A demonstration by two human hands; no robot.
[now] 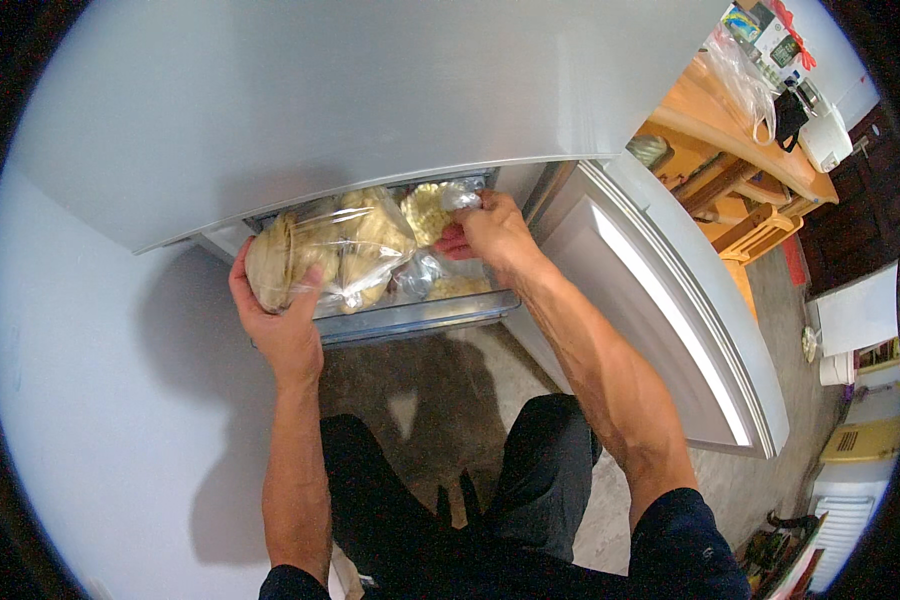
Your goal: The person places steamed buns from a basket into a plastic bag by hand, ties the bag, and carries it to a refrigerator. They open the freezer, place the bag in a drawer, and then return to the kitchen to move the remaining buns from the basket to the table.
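A clear plastic bag of pale, dough-like pieces lies at the open freezer drawer of a fridge. My left hand grips the bag's left end, thumb on top and fingers round the far side. At the drawer's right, my right hand has its fingers closed on clear plastic beside a bag of yellowish, kernel-like food; whether this plastic belongs to that bag or the larger one I cannot tell. More bagged yellowish food lies in the drawer below my right hand.
The fridge's upper door overhangs the drawer. Its lower door stands swung out to the right, near my right forearm. A pale wall is on the left. At the upper right stands a wooden cabinet bearing a plastic bag and a white appliance.
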